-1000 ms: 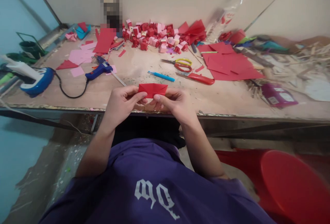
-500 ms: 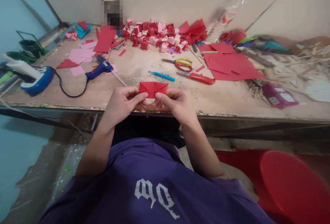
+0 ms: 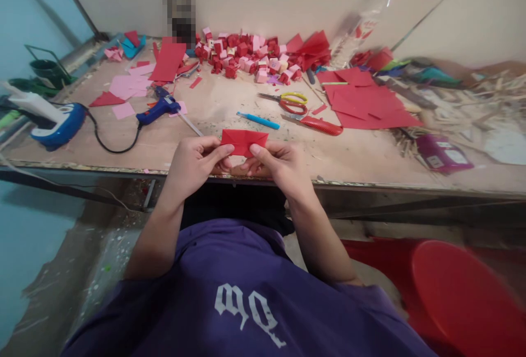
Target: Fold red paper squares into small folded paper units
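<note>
A small folded piece of red paper (image 3: 244, 139), with slanting creases, is held up just above the front edge of the table. My left hand (image 3: 198, 161) pinches its left side, thumb on the near face and fingers behind. On the other side my right hand (image 3: 279, 164) grips it the same way, the thumb pressing near the lower right. Just beyond the paper lie a blue pen-shaped tool (image 3: 258, 121), scissors (image 3: 287, 101) with yellow and red handles, and a red-handled cutter (image 3: 318, 125).
Pink and red folded paper pieces (image 3: 250, 56) are heaped at the back. A blue glue gun (image 3: 159, 109) and a blue power strip (image 3: 61, 127) lie left, joined by a black cord. Red sheets (image 3: 365, 105) and a purple packet (image 3: 444, 154) lie right. A red stool (image 3: 456, 291) stands lower right.
Both thumbs have shifted slightly on the paper, the right one a little to the right and up, the left one a little left. The hands stay in nearly the same place.
</note>
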### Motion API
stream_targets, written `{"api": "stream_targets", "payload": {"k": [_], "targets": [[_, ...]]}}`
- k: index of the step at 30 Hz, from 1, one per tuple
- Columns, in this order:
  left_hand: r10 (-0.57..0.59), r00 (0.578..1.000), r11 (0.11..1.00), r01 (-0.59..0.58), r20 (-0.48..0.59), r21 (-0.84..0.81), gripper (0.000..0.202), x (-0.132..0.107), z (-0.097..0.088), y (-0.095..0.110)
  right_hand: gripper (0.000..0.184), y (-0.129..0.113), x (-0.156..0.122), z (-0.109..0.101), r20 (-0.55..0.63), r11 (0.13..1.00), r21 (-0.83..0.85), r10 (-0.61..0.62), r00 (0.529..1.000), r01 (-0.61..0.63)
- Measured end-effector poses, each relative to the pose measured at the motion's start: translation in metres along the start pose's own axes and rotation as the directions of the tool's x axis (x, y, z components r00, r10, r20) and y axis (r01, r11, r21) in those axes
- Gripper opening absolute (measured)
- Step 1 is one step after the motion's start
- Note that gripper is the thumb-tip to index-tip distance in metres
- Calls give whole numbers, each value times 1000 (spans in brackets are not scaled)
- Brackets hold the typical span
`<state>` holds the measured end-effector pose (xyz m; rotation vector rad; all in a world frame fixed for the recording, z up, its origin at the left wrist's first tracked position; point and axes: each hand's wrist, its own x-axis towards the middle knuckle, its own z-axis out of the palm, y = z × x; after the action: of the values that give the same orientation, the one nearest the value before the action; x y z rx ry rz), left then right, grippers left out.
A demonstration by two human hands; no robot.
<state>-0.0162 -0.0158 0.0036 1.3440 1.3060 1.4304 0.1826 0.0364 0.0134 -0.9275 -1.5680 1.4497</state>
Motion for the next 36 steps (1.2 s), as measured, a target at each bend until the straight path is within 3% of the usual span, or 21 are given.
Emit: {"api": "stream_targets", "payload": {"k": [6, 12, 18, 25, 33, 36], "targets": [[32, 999, 999, -32, 18, 24, 28, 1, -1, 0, 41, -1, 0, -1, 25, 1000, 1, -11, 1000, 11], [59, 996, 998, -60, 68, 17, 28, 1, 1, 3, 31, 1, 4, -3, 138, 999, -3, -38, 990, 38], [36, 992, 999, -38, 118, 18, 21, 1, 2, 1, 37, 1, 3, 0, 94, 1000, 8, 21, 995, -22], [-53, 998, 999, 53, 41, 4, 26, 4, 0, -1, 42, 0, 5, -1, 142, 999, -33, 47, 989, -42], [-6, 1000, 1000, 6, 7, -25, 22, 5, -1, -1, 47, 0, 7, -5, 254, 997, -47, 79, 964, -69], [30, 999, 999, -29, 38, -19, 24, 6, -4, 2, 44, 1, 7, -7, 253, 996, -90, 36, 967, -13]]}}
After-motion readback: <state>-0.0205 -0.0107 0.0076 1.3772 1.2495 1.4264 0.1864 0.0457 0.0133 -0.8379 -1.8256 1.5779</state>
